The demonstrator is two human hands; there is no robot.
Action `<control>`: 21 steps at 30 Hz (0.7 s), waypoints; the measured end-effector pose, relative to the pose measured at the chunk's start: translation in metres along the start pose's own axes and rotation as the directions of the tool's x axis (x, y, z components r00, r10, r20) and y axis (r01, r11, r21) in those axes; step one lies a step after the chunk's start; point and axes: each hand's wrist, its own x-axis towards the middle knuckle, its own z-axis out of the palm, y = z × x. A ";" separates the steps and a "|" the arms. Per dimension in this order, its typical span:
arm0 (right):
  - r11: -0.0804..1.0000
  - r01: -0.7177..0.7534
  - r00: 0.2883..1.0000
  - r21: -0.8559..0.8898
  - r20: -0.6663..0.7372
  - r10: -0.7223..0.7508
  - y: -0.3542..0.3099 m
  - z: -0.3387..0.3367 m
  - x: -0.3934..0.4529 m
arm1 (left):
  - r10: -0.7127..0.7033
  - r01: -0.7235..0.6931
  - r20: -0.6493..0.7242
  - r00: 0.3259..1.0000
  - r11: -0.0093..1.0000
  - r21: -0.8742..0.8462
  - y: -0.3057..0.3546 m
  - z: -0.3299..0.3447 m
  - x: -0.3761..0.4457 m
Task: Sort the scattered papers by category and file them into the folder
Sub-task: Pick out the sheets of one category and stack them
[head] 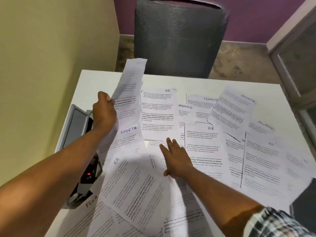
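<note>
Several printed sheets lie scattered over the white table [95,79], headed by hand HR [158,113], SPORTS [128,134], FINANCE [201,103] and ADMIN [185,111]. My left hand [104,112] pinches the near edge of one sheet [130,77] and holds it up off the table at the far left; its heading is hidden. My right hand [174,156] lies flat, fingers straight, on the papers in the middle, beside a second HR sheet [205,147]. A grey folder [77,127] lies open at the table's left edge, under my left arm.
A grey mesh office chair [179,36] stands behind the far edge of the table. A yellow wall [51,48] runs close along the left side. A dark object [304,204] sits at the near right corner.
</note>
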 end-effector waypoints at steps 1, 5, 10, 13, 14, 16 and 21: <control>1.000 0.008 1.000 -0.013 -0.009 -0.008 0.000 0.002 0.000 | 0.013 -0.014 -0.017 1.000 1.000 -0.008 0.006 -0.005 -0.004; 0.999 0.046 0.995 0.017 -0.090 -0.044 0.006 0.001 -0.007 | 0.061 -0.070 -0.080 0.995 0.991 -0.115 0.031 -0.024 -0.025; 0.994 0.030 0.984 0.108 -0.180 -0.011 0.026 -0.007 -0.016 | 0.020 -0.040 -0.097 0.995 0.975 -0.218 0.052 -0.034 -0.057; 0.989 0.052 0.962 0.142 -0.273 -0.011 0.052 -0.008 -0.021 | -0.044 0.038 -0.025 0.999 0.982 -0.183 0.049 -0.026 -0.079; 0.986 0.056 0.954 0.160 -0.301 -0.006 0.061 -0.012 -0.025 | -0.078 0.081 0.023 0.997 0.977 -0.197 0.044 -0.018 -0.087; 0.976 0.036 0.948 0.213 -0.316 0.034 0.076 -0.020 -0.034 | -0.137 0.158 0.113 0.984 0.968 -0.195 0.033 -0.001 -0.104; 0.974 -0.046 0.950 0.221 -0.291 0.111 0.108 -0.037 -0.047 | -0.275 0.315 0.300 0.913 0.945 -0.092 -0.002 0.042 -0.157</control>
